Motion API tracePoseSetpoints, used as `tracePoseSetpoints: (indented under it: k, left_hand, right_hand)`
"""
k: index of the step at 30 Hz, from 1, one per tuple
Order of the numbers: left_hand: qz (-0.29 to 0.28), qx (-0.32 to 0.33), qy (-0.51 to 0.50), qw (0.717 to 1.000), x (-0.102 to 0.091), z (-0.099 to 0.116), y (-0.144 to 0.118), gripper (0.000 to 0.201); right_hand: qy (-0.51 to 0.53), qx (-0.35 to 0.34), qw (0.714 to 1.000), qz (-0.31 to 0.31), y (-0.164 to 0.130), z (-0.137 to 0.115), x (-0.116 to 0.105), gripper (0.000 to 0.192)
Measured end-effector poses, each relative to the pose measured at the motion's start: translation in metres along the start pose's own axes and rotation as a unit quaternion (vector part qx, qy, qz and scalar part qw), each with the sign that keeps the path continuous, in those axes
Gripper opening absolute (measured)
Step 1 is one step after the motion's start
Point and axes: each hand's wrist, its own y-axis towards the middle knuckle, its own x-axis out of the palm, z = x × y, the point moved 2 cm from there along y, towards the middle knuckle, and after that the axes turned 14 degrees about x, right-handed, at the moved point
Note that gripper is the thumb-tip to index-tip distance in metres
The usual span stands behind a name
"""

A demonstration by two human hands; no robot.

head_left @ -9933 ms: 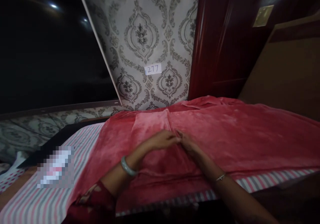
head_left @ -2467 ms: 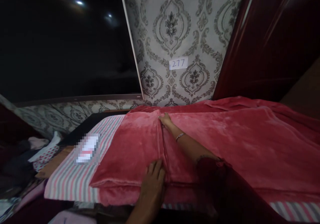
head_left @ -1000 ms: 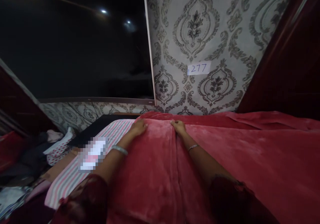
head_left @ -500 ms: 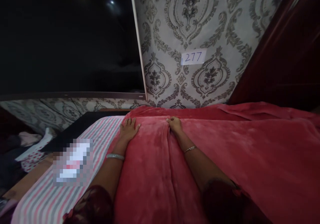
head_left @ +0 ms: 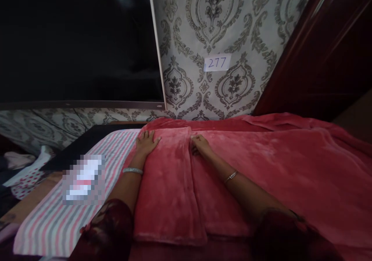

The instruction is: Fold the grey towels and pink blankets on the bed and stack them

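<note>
A plush red blanket point(head_left: 165, 187) lies spread out before me, with a folded strip along its left part. My left hand point(head_left: 146, 143) rests flat on the far left of this strip, fingers spread. At the strip's right edge, near its far corner, my right hand point(head_left: 201, 145) has its fingers curled in, pinching the blanket's edge; the fingertips are partly hidden. A striped pink, grey and white cloth point(head_left: 49, 224) lies flat beside the blanket on the left.
A blurred-out item point(head_left: 84, 179) is on the striped cloth. Behind are a large dark television point(head_left: 81, 44), patterned wallpaper with a paper label point(head_left: 217, 62) reading 277, and dark red wooden panelling point(head_left: 314, 63) at right. Dotted fabric point(head_left: 27, 179) lies at far left.
The folded strip's right edge now lies flatter and more distinct. My right hand has shifted slightly along that edge, its fingers more curled. My left hand stays flat; the view has tilted a little.
</note>
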Motion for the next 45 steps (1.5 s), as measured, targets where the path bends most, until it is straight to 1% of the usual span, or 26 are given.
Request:
tracePoseSetpoints:
  k: [3, 5, 7, 9, 11, 12, 14, 16, 19, 22, 24, 28, 30, 32, 34, 36, 38, 40, 42, 45]
  left_hand:
    - [0.014, 0.010, 0.004, 1.000, -0.001, 0.002, -0.002, 0.071]
    - [0.024, 0.014, 0.015, 1.000, -0.004, 0.004, -0.003, 0.069]
    - [0.025, 0.021, 0.029, 0.999, -0.010, 0.007, -0.005, 0.067]
    - [0.009, 0.032, 0.037, 0.999, -0.017, 0.011, -0.007, 0.066]
    - [-0.017, 0.048, 0.032, 0.998, -0.024, 0.016, -0.010, 0.067]
    - [-0.027, 0.054, 0.027, 0.998, -0.026, 0.018, -0.013, 0.068]
    - [-0.042, 0.054, 0.011, 0.998, -0.026, 0.021, -0.019, 0.071]
    - [-0.041, 0.039, -0.002, 0.998, -0.021, 0.023, -0.027, 0.073]
    - [-0.019, 0.024, -0.003, 1.000, -0.010, 0.024, -0.035, 0.076]
    - [-0.008, 0.023, 0.002, 1.000, -0.004, 0.025, -0.037, 0.077]
    - [-0.018, 0.023, -0.004, 1.000, -0.005, 0.023, -0.034, 0.078]
    - [-0.069, 0.029, -0.044, 0.996, -0.018, 0.018, -0.037, 0.078]
    - [-0.085, 0.047, -0.061, 0.993, -0.024, 0.016, -0.046, 0.076]
    - [-0.088, 0.068, -0.060, 0.992, -0.028, 0.017, -0.061, 0.075]
    - [-0.090, 0.076, -0.043, 0.992, -0.026, 0.019, -0.078, 0.074]
    - [-0.093, 0.069, -0.026, 0.993, -0.020, 0.022, -0.093, 0.073]
    - [-0.080, 0.065, -0.012, 0.995, -0.013, 0.026, -0.105, 0.074]
    - [-0.053, 0.071, 0.005, 0.996, -0.007, 0.030, -0.112, 0.074]
    - [-0.030, 0.082, 0.023, 0.996, -0.003, 0.032, -0.115, 0.075]
    - [-0.022, 0.089, 0.034, 0.995, -0.001, 0.032, -0.115, 0.075]
  right_hand:
    - [0.003, 0.002, 1.000, -0.016, -0.021, 0.009, -0.004, 0.022]
    - [0.001, 0.001, 1.000, -0.014, -0.029, 0.011, -0.005, 0.027]
    - [-0.001, 0.003, 1.000, -0.009, -0.032, 0.009, -0.005, 0.040]
    - [-0.010, -0.011, 1.000, 0.004, -0.033, 0.005, -0.003, 0.057]
    - [-0.040, -0.052, 0.998, 0.016, -0.031, 0.001, 0.001, 0.068]
    - [-0.061, -0.074, 0.995, 0.020, -0.031, 0.001, 0.003, 0.070]
    - [-0.103, -0.110, 0.988, 0.027, -0.029, 0.004, 0.007, 0.071]
    - [-0.122, -0.126, 0.984, 0.034, -0.029, 0.010, 0.011, 0.068]
    - [-0.125, -0.134, 0.982, 0.043, -0.029, 0.022, 0.013, 0.064]
    - [-0.120, -0.123, 0.984, 0.052, -0.031, 0.026, 0.012, 0.060]
    - [-0.115, -0.113, 0.985, 0.056, -0.032, 0.023, 0.010, 0.059]
    - [-0.105, -0.097, 0.988, 0.053, -0.039, 0.019, 0.003, 0.055]
    - [-0.096, -0.109, 0.989, 0.038, -0.049, 0.023, 0.002, 0.057]
    - [-0.088, -0.137, 0.986, 0.018, -0.062, 0.031, 0.004, 0.067]
    - [-0.093, -0.165, 0.982, 0.004, -0.075, 0.040, 0.008, 0.078]
    - [-0.114, -0.182, 0.977, 0.002, -0.083, 0.049, 0.013, 0.080]
    - [-0.127, -0.193, 0.973, 0.002, -0.085, 0.055, 0.016, 0.076]
    - [-0.121, -0.198, 0.973, 0.003, -0.084, 0.059, 0.017, 0.073]
    - [-0.100, -0.199, 0.975, 0.002, -0.083, 0.060, 0.014, 0.074]
    - [-0.071, -0.181, 0.981, 0.001, -0.087, 0.063, 0.007, 0.077]
